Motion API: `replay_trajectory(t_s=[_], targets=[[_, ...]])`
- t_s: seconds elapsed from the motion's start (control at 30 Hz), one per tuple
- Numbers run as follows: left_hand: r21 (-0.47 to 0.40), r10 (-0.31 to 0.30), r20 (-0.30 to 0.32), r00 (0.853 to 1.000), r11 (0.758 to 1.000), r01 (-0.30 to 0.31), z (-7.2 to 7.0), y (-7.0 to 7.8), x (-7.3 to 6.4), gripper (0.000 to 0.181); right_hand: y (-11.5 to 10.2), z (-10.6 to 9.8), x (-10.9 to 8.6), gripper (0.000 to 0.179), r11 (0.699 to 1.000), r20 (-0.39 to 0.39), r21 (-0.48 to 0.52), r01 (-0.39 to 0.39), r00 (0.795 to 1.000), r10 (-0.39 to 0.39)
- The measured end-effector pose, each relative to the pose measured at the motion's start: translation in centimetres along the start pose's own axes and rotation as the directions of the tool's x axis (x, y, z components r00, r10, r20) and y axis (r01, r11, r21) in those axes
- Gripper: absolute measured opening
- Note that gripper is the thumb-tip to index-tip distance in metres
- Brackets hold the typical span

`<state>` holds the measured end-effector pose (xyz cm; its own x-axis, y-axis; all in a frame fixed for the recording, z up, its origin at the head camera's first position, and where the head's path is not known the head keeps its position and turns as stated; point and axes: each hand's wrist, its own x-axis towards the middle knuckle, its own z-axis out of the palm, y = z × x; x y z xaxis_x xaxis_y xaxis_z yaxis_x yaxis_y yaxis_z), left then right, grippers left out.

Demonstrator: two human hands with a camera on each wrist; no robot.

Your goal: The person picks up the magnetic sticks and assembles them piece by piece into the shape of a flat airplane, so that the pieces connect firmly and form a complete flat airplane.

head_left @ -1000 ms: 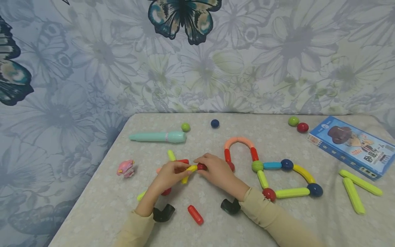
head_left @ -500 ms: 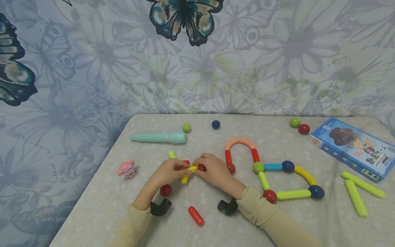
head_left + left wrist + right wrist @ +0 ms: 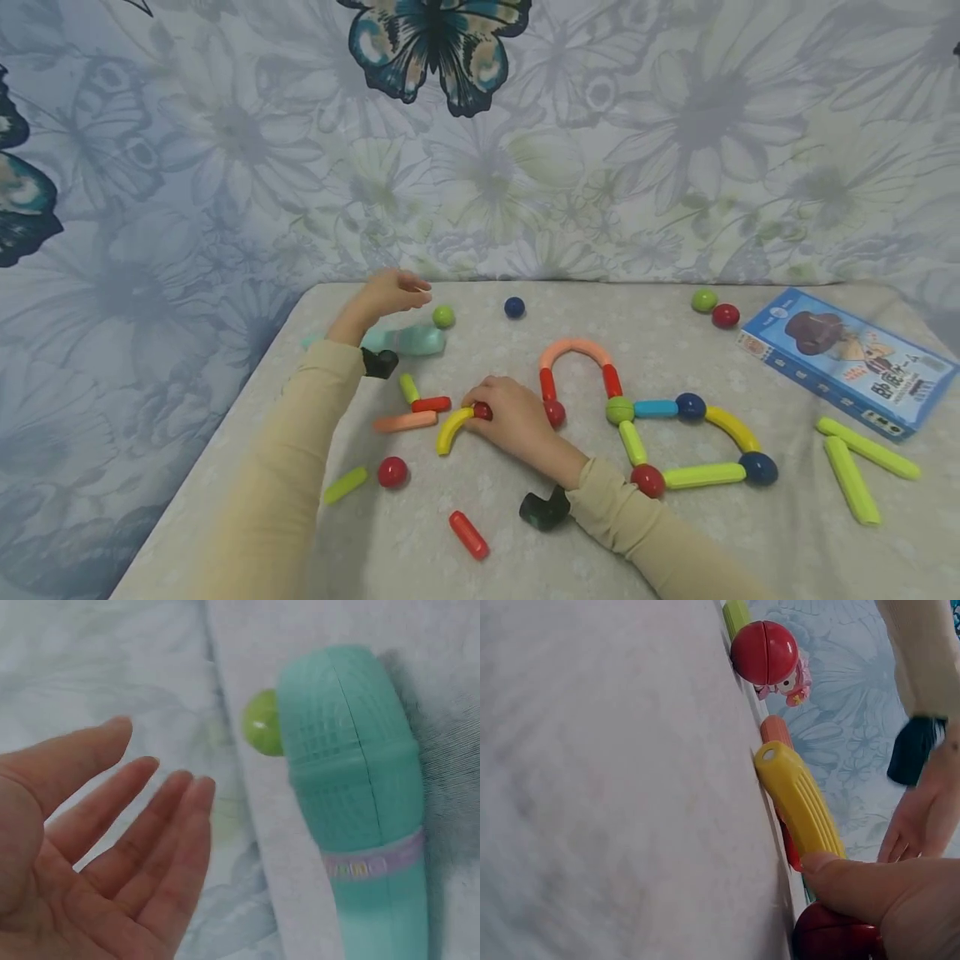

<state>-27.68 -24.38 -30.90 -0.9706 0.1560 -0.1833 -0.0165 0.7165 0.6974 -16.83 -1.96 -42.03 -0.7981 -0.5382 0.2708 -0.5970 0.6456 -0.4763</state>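
Observation:
My right hand (image 3: 516, 423) holds a red ball (image 3: 483, 411) between thumb and fingers. A curved yellow stick (image 3: 452, 432) meets that ball end-on, and in the right wrist view my thumb (image 3: 855, 881) lies against the stick's near end. Over at the back left, my left hand (image 3: 390, 296) is held above the table with nothing in it, its fingers loosely extended. Below it lies a mint-green toy microphone (image 3: 345, 765), partly covered by the arm in the head view. Just right of the left fingertips sits a small green ball (image 3: 443, 316).
Left of the right hand lie a salmon stick (image 3: 405, 422), red stick (image 3: 431, 404) and loose red ball (image 3: 392, 472). Another red stick (image 3: 468, 535) is in front. Joined sticks and balls, including a salmon arch (image 3: 576, 345), spread rightward toward a blue box (image 3: 847, 358).
My left hand has let go of the yellow stick and moved away to the back left, over the microphone. My right hand keeps its hold on the red ball in about the same place.

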Motion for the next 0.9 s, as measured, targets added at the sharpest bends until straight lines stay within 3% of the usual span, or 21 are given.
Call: replay_trajectory(t_s=[0.13, 0.3, 0.47, 0.57, 0.63, 0.7, 0.77, 0.9], targets=[[0.136, -0.071, 0.037, 0.997, 0.989, 0.065, 1.1, -0.1, 2.0, 0.046, -0.4, 0.3, -0.1, 0.023, 1.000, 0.013, -0.017, 0.011, 1.000, -0.011], [0.271, -0.171, 0.065, 0.983, 0.951, 0.147, 2.6, -0.4, 2.6, 0.049, -0.7, 0.5, -0.2, 0.021, 1.000, -0.001, -0.004, 0.030, 1.000, -0.030], [0.356, -0.156, 0.047, 0.987, 0.925, 0.129, 3.3, -1.4, 2.9, 0.047, -0.8, 0.8, -0.2, 0.020, 0.999, -0.009, 0.006, 0.037, 0.999, -0.037], [0.350, -0.101, 0.029, 0.994, 0.933, 0.084, 3.1, -1.3, 2.5, 0.047, -0.7, 0.8, -0.2, 0.020, 1.000, -0.005, 0.012, 0.027, 1.000, -0.027], [0.295, -0.028, 0.004, 1.000, 0.955, 0.026, 2.7, -0.9, 1.5, 0.046, -0.6, 0.7, -0.2, 0.020, 1.000, -0.003, 0.015, 0.012, 1.000, -0.012], [0.201, 0.077, -0.028, 0.997, 0.977, -0.070, 2.5, -0.5, -0.2, 0.046, -0.4, 0.6, -0.1, 0.021, 1.000, -0.005, 0.013, -0.001, 1.000, 0.001], [0.093, 0.190, -0.070, 0.979, 0.979, -0.183, 2.6, -0.3, -2.6, 0.043, -0.1, 0.4, -0.1, 0.021, 1.000, -0.009, 0.013, -0.006, 1.000, 0.006], [-0.022, 0.331, -0.144, 0.933, 0.941, -0.337, 4.5, -0.8, -8.9, 0.039, 0.4, 0.2, 0.0, 0.021, 1.000, -0.023, 0.016, -0.002, 1.000, 0.003]])
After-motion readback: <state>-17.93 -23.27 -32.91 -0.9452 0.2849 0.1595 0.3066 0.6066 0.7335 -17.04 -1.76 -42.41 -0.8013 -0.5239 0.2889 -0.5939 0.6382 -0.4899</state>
